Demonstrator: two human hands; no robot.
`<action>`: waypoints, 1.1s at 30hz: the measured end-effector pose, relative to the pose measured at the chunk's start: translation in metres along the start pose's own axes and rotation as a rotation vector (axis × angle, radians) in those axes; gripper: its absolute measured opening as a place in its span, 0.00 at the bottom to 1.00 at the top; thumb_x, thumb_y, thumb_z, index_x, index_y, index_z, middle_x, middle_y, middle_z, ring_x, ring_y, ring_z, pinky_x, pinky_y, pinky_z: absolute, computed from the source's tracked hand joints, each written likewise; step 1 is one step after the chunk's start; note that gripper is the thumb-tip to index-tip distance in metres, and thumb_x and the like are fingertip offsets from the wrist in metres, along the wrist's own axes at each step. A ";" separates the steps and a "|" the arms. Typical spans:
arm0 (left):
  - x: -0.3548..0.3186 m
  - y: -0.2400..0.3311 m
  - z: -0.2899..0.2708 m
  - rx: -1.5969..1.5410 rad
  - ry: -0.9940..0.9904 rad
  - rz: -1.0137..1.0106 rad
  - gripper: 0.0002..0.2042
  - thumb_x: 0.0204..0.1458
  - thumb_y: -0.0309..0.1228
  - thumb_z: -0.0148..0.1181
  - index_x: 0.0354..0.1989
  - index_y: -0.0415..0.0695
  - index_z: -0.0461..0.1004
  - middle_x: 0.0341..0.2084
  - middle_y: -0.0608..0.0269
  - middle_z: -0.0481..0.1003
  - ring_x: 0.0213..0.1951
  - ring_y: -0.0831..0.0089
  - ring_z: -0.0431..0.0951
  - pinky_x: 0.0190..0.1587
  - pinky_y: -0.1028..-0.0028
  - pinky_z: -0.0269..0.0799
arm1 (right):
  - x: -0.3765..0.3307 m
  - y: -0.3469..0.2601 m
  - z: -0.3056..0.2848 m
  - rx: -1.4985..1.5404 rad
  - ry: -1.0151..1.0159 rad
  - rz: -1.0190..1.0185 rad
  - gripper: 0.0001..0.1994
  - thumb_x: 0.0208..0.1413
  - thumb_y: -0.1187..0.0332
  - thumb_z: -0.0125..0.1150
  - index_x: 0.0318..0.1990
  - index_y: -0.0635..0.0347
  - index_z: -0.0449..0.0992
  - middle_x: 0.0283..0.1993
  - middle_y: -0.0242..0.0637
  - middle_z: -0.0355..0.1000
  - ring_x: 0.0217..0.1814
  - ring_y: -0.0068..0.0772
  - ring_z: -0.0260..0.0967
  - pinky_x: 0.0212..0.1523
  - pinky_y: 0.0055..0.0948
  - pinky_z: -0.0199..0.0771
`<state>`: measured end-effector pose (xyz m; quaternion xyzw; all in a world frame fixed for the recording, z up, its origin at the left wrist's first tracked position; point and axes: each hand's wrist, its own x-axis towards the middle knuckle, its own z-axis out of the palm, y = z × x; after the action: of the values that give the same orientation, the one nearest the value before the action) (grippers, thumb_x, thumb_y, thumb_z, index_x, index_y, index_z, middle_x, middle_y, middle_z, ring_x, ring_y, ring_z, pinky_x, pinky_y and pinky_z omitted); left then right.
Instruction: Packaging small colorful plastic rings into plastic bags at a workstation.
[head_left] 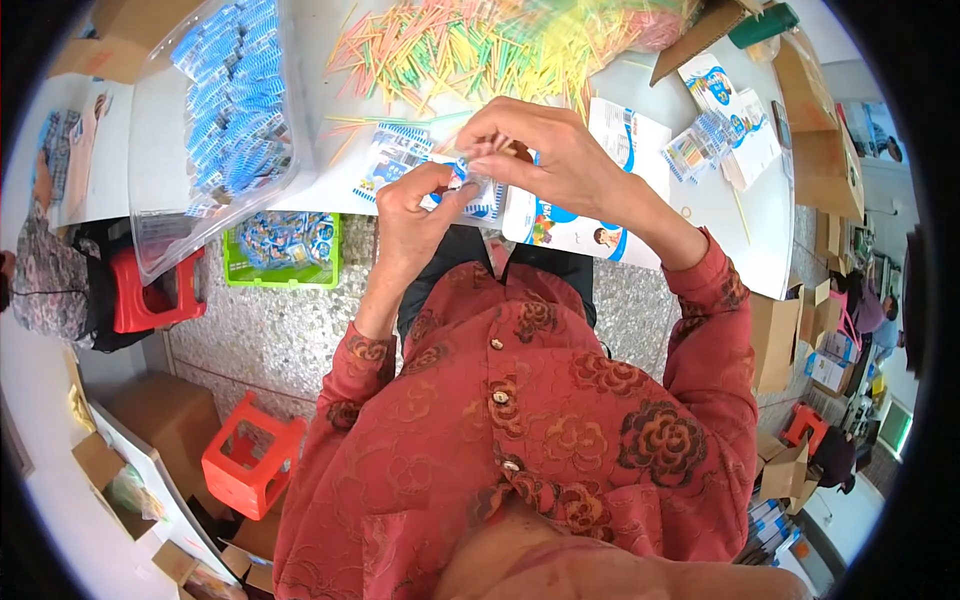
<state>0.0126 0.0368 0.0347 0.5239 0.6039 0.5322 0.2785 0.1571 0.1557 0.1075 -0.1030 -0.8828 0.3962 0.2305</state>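
Note:
My left hand point(415, 215) is closed, with thumb and forefinger pinching a small blue-and-white packet point(457, 179) over the table's near edge. Just above it, my right hand point(550, 155) bends in with its fingertips pressed together at the packet's top; what they pinch is hidden. Beneath both hands lies a blue-and-white printed pouch point(487, 203), partly covered. Another such pouch point(393, 165) lies to the left of it. A white printed card point(565, 226) rests beside my right wrist.
Pastel sticks point(450, 60) are heaped at the back. A clear plastic tray point(296, 110) of blue packets point(235, 110) stands at left, overhanging the edge. More printed cards point(755, 150) and a filled pouch point(695, 148) lie right. A green crate point(285, 280) and red stools point(250, 460) stand below.

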 end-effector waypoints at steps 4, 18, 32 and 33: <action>0.002 0.006 0.002 -0.172 -0.020 -0.104 0.07 0.45 0.24 0.64 0.32 0.37 0.76 0.21 0.67 0.75 0.25 0.85 0.70 0.28 0.82 0.67 | 0.005 -0.004 -0.002 -0.050 0.079 -0.016 0.08 0.52 0.72 0.57 0.41 0.61 0.73 0.35 0.34 0.71 0.32 0.27 0.68 0.33 0.25 0.68; 0.004 -0.004 0.003 -0.587 -0.091 -0.220 0.09 0.52 0.26 0.58 0.41 0.36 0.75 0.31 0.68 0.76 0.31 0.85 0.71 0.34 0.83 0.68 | -0.002 0.015 0.006 -0.192 0.079 -0.024 0.13 0.56 0.71 0.51 0.49 0.57 0.72 0.42 0.38 0.72 0.43 0.38 0.69 0.44 0.33 0.69; 0.003 0.000 0.005 -0.452 0.145 -0.118 0.15 0.60 0.33 0.45 0.34 0.33 0.73 0.32 0.68 0.71 0.32 0.85 0.65 0.36 0.82 0.61 | -0.017 0.005 0.006 0.331 0.156 0.359 0.07 0.53 0.71 0.59 0.36 0.64 0.71 0.28 0.29 0.69 0.31 0.16 0.66 0.34 0.19 0.67; 0.002 -0.005 0.001 -0.410 0.112 -0.146 0.14 0.60 0.33 0.45 0.34 0.33 0.73 0.32 0.67 0.71 0.32 0.85 0.65 0.36 0.82 0.61 | -0.017 0.009 0.009 0.332 0.155 0.357 0.07 0.53 0.71 0.59 0.36 0.64 0.71 0.28 0.29 0.69 0.31 0.16 0.66 0.34 0.19 0.67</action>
<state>0.0114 0.0400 0.0307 0.3808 0.5339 0.6505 0.3831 0.1676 0.1494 0.0900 -0.2482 -0.7532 0.5610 0.2376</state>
